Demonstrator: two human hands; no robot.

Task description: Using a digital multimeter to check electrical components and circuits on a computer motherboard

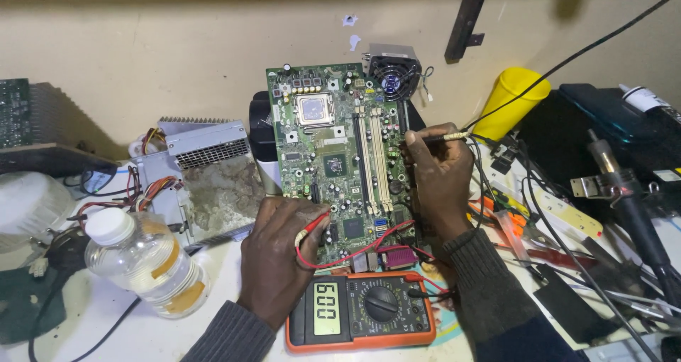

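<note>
Two hands work at a crowded white worktop [213, 277] against a cream wall [177, 57]. A green motherboard [337, 156] leans upright at centre; left hand [273, 259] fingers pinch a red probe [316, 224] at its lower edge, right hand [440, 174] fingers grip a black probe [443, 137] near the slots. An orange multimeter [362, 311] lies below, a bottle [145, 259] left, a yellow cup [514, 99] and tangled cables [553, 220] right.

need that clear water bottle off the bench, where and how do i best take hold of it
Grip the plastic bottle around its body just below the white cap, coming from above. It lies tilted, cap toward the upper left, with free bench around it, well clear of the left hand.
</note>
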